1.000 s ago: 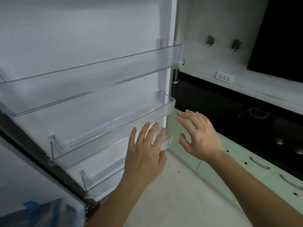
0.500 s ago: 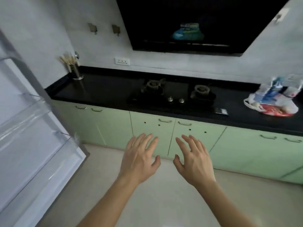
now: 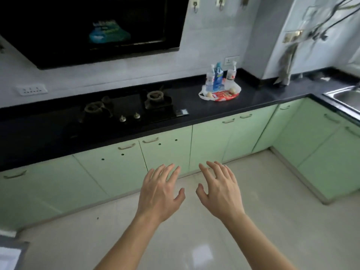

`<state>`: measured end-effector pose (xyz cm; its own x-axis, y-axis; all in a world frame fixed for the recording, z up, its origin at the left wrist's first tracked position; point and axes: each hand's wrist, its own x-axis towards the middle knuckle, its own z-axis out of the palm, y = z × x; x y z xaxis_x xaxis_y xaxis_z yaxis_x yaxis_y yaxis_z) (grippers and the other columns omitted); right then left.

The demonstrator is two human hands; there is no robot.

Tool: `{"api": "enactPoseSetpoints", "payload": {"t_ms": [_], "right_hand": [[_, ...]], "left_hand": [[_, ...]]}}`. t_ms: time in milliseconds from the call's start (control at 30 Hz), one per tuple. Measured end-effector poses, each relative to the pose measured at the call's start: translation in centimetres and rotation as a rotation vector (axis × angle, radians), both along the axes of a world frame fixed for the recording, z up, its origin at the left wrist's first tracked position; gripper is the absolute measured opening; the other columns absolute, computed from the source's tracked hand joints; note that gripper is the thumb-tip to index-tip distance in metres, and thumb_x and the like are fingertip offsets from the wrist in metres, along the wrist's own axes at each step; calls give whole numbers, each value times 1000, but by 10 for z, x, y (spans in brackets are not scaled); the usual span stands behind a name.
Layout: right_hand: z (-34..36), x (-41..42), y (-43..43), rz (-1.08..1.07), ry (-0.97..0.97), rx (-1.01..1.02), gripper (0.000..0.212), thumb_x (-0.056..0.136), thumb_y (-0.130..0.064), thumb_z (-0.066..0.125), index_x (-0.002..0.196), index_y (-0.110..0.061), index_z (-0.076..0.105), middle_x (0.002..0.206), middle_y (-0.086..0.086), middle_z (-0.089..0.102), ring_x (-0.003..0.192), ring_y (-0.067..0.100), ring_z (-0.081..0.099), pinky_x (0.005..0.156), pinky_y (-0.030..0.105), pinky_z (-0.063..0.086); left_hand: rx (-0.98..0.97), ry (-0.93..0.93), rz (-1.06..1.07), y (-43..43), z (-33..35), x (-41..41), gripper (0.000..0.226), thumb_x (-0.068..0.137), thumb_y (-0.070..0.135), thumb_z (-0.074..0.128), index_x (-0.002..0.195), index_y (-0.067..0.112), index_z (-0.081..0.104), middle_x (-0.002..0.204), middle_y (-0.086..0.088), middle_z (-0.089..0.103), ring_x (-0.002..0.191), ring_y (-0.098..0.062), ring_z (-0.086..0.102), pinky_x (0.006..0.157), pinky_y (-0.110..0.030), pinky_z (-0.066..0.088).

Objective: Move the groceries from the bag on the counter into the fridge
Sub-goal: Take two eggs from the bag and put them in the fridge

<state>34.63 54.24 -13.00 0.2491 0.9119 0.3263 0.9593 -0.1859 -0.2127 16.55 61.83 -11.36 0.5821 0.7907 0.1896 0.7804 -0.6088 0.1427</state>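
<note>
A white plastic bag (image 3: 203,94) lies open on the black counter (image 3: 224,108), far ahead and right of centre. In it stand two bottles and a blue pouch (image 3: 217,76); a red packet (image 3: 225,95) and round pale items lie at its front. My left hand (image 3: 160,193) and my right hand (image 3: 220,189) hover side by side over the floor, palms down, fingers spread, holding nothing. Both are well short of the counter. Only a corner of the fridge door (image 3: 9,254) shows at the bottom left.
A gas hob (image 3: 126,108) sits in the counter left of the bag, under a black hood (image 3: 93,30). Green cabinets (image 3: 167,151) run below and turn a corner at right, where a steel sink (image 3: 344,96) is set. Pale floor tiles (image 3: 272,221) lie ahead.
The view has swung right, from the open fridge door to the counter. The bag has come from the right edge towards the centre. Both hands stay open and empty.
</note>
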Motion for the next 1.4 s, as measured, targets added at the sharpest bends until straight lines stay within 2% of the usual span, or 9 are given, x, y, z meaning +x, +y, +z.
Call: {"api": "enactPoseSetpoints", "payload": {"t_ms": [433, 733, 1000, 1400], "right_hand": [[-5, -40, -28, -277, -2, -36, 55, 84, -40, 51, 133, -17, 62, 134, 9, 63, 129, 30, 55, 113, 48, 41], [-2, -11, -32, -385, -8, -12, 54, 83, -38, 55, 133, -18, 62, 133, 10, 64, 129, 32, 56, 113, 50, 40], [-12, 69, -10, -413, 10, -4, 53, 84, -39, 52, 132, -18, 63, 134, 10, 64, 129, 32, 56, 112, 50, 40], [-2, 274, 53, -357, 27, 19, 54, 86, -41, 47, 132, -19, 62, 132, 7, 64, 130, 30, 55, 113, 48, 39]], "left_hand": [[14, -27, -263, 14, -2, -5, 62, 84, 52, 44, 138, 22, 52, 143, -4, 54, 132, -25, 48, 108, -47, 39], [6, -36, -330, 26, -5, 29, 63, 83, 51, 44, 138, 23, 52, 142, -4, 55, 130, -24, 49, 108, -46, 39], [34, -15, -356, 55, -10, 113, 61, 85, 51, 43, 138, 22, 52, 141, -4, 56, 129, -25, 51, 107, -45, 40], [51, -24, -270, 110, 7, 313, 61, 84, 51, 44, 137, 22, 53, 138, -2, 59, 127, -22, 53, 105, -41, 44]]}}
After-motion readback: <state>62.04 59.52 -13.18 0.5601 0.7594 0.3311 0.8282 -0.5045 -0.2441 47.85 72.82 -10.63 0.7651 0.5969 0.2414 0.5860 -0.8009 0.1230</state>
